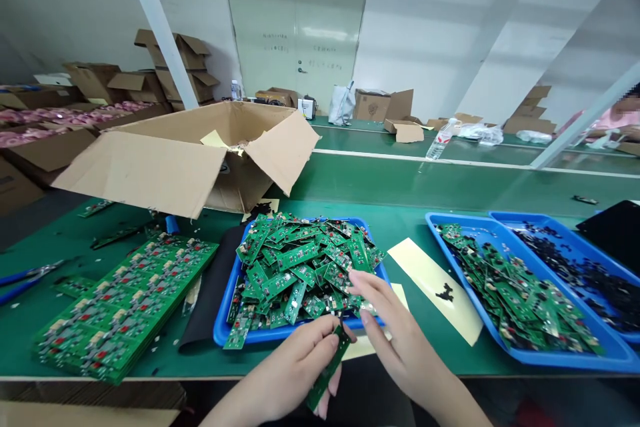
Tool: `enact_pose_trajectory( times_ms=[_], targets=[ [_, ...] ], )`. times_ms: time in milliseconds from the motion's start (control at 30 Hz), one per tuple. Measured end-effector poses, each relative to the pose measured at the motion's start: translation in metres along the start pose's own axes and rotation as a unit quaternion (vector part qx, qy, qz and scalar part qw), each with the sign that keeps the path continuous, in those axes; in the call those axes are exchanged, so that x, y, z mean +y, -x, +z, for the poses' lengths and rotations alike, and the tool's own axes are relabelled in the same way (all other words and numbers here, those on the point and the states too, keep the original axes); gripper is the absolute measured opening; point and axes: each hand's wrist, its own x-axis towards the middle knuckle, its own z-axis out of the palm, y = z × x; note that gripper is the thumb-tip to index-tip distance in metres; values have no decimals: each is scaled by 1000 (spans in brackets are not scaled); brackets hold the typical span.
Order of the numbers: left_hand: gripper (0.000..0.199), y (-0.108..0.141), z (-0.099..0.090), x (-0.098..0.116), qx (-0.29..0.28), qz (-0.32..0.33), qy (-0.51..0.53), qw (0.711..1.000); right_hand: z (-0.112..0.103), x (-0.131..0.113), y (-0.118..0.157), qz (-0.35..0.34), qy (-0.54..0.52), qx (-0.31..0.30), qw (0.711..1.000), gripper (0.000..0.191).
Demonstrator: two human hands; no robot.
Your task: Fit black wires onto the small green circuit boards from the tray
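Between the thumb and fingers of my left hand (307, 357) is a narrow green circuit board (327, 367), tilted, at the table's front edge. A small dark bit shows at the board's upper end. My right hand (395, 333) is just to the right, its fingers stretched out and apart, with nothing seen in them. Its fingertips are over the front right of a blue tray (223, 330), heaped with small green circuit boards (300, 267). Right of this tray lies a pale yellow sheet (425, 280) bearing small black pieces (445, 291).
A stack of larger board panels (135, 300) stands at left, near blue-handled pliers (30, 275). An open cardboard box (150, 160) is behind. At right are a second blue tray of boards (520, 300) and one of black parts (585, 273). A person (600, 121) sits far right.
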Motion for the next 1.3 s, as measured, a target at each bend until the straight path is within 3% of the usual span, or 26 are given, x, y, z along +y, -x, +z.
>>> enact_pose_trajectory(
  times_ms=[133,300,433,567,733,933,1033,1167,1300],
  targets=[
    [31,3,0,7,18,33,-66,997,-1,-2,3,105,-127,28,986,25],
    [34,-2,4,11,61,38,-178,981,8,-13,0,134,-113,61,983,13],
    [27,1,8,11,118,110,-250,955,12,-16,-5,154,-131,91,975,9],
    [37,8,4,7,132,177,-249,943,9,-19,-6,76,-138,114,981,5],
    [41,9,-1,6,105,140,-215,961,8,-19,-1,-2,-133,153,979,8],
    [38,-4,-1,-7,214,162,-193,944,11,-26,3,-100,-88,204,970,21],
    [36,-7,-3,-14,272,237,-219,907,17,-24,12,-128,-53,236,962,24],
    [30,-3,-6,-9,328,345,-300,827,21,-11,30,-98,-94,313,940,33],
    [26,2,-6,3,369,390,-369,759,9,-7,31,-39,-172,292,940,22]
  ],
)
